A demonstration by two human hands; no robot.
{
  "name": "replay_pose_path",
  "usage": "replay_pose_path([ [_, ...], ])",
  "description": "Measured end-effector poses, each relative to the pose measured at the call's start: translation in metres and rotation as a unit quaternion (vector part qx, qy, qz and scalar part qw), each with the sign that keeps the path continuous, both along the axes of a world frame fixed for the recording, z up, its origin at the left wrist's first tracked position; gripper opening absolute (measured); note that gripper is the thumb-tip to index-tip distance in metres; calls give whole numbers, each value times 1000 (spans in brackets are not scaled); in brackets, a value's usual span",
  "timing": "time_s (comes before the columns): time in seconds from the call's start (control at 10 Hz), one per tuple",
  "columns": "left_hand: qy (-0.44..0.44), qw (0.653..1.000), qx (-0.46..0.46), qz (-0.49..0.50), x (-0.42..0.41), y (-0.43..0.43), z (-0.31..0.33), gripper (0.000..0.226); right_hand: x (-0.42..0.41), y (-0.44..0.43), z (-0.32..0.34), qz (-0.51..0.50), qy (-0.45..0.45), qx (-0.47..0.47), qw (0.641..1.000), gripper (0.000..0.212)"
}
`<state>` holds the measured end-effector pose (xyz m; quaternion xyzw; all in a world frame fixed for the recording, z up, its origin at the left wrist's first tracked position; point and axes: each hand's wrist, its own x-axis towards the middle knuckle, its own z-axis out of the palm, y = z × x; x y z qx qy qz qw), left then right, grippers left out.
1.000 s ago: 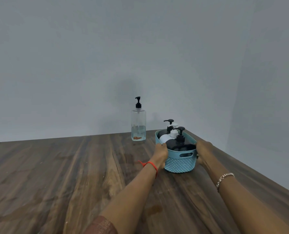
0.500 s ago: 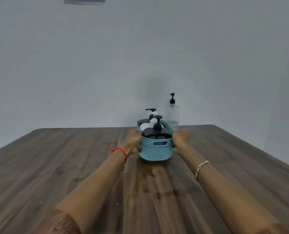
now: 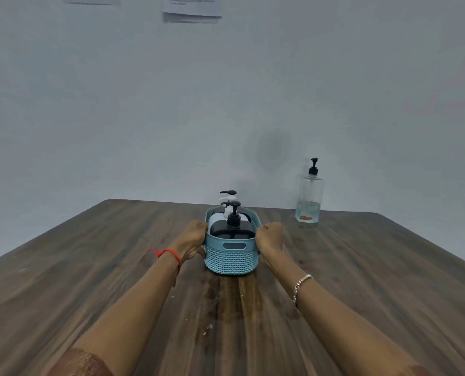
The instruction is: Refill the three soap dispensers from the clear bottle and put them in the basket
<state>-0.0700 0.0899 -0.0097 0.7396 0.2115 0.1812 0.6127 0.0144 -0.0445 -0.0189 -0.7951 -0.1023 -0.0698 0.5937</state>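
Though two sheets of paper [image 3: 192, 8] hang high on the wall [image 3: 117, 104], their print is too small to read, and no label shows on any bottle. On the table [image 3: 90, 267] the clear bottle [image 3: 309, 198] stands upright near the far edge, well apart from the basket [image 3: 230, 255] to its right, with a little liquid at its bottom. The blue basket sits mid-table holding the three dispensers [image 3: 232, 226] upright, a black one nearest, a white one and another black pump behind it. Both arms reach forward. The left hand [image 3: 194, 236] is curled closed against the basket's left side, and the right hand [image 3: 270, 236] grips its right side likewise.
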Motion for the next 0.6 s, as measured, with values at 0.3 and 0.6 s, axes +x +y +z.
replay_pose_path([
  [0.3,15,999,-18,-26,-8,4,-4,31,-9,-6,2,29,1,-46,999,9],
  [0.6,-55,977,206,25,-22,-6,-1,60,-37,-38,-1,46,-180,-162,969,29],
])
